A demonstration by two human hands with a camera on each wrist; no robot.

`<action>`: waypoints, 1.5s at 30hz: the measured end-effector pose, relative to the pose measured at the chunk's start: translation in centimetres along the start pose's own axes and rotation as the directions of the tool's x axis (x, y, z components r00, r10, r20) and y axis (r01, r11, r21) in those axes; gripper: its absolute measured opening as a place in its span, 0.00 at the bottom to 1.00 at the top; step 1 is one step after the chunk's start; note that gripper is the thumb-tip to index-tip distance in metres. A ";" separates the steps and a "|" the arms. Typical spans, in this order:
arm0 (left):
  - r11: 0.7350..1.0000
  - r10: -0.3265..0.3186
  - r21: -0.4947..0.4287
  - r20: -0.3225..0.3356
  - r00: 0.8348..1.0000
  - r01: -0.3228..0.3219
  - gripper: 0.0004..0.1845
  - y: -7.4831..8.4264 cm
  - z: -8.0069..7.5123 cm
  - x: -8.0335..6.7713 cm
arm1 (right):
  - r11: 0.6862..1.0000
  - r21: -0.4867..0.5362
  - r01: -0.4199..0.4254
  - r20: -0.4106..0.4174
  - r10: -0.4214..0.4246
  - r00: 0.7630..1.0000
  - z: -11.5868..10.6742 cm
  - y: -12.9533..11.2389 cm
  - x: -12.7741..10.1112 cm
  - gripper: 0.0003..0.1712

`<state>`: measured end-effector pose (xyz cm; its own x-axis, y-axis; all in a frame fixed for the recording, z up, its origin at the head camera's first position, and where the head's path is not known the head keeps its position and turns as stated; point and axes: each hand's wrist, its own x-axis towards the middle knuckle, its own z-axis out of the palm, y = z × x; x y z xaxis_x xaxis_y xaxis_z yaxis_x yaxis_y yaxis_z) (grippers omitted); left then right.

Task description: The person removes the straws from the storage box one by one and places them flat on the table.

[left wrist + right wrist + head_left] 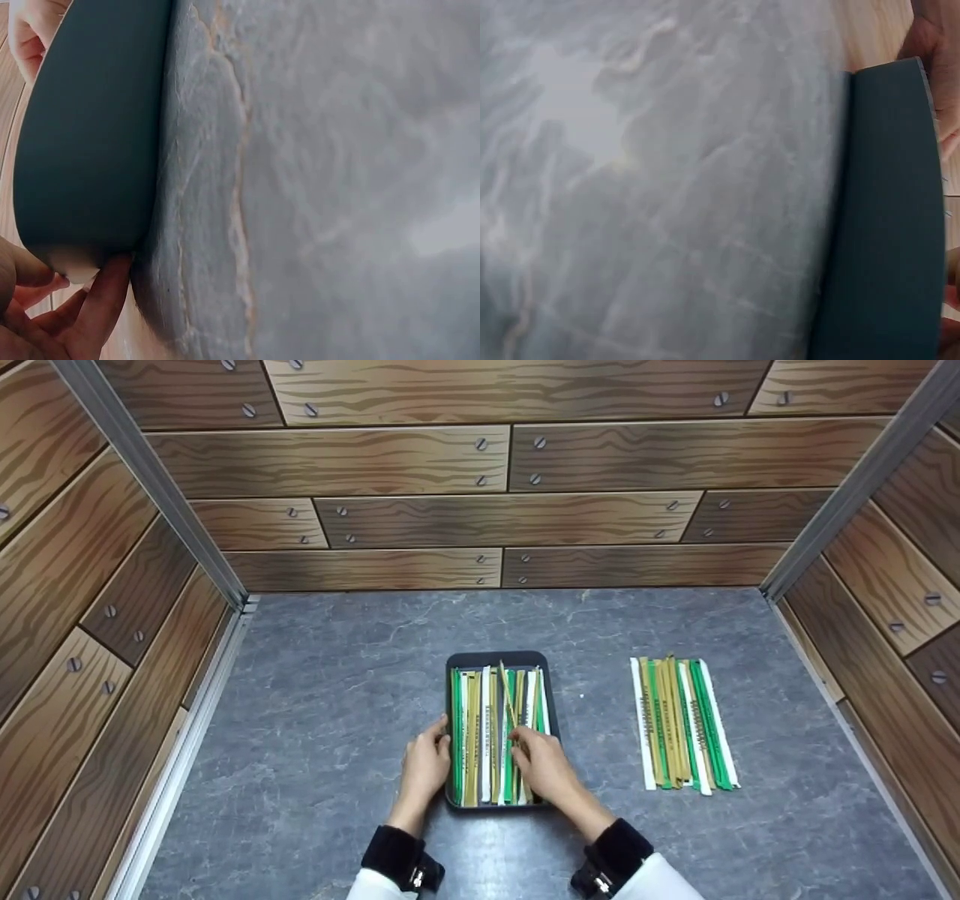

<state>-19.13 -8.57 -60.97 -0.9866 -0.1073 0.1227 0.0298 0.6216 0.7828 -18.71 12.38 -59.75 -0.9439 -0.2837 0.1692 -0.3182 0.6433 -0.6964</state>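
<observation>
A dark shallow tray (498, 657) stands on the table with green, white and tan paper-wrapped straws (486, 735) laid side by side in it. My left hand (425, 761) holds the tray at its left side; in the left wrist view its fingers (105, 304) touch the outer wall near the end. Over the tray's right half, my right hand (544, 765) pinches a tan wrapped straw (507, 690), which slants above the others. The right wrist view shows mainly the tray's dark outer wall (885, 217); the pinched straw is hidden there.
To the right of the tray, a second row of wrapped straws (679, 727) lies directly on the grey marbled table (337, 675). Wood-patterned panels (412, 521) enclose the back and both sides, with metal rails (191, 720) along the edges.
</observation>
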 end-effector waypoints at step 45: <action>1.000 -0.008 0.014 0.009 1.000 0.008 0.20 0.1 0.0 0.0 | 0.921 -0.248 -0.300 -0.363 0.199 0.910 -10.0 9.9 -3.2 0.19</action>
<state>-19.14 -8.55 -60.89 -0.9883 -0.1054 0.1106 0.0194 0.6315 0.7751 -19.70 26.82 -60.23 -0.9546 0.1278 0.2691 -0.0319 0.8542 -0.5189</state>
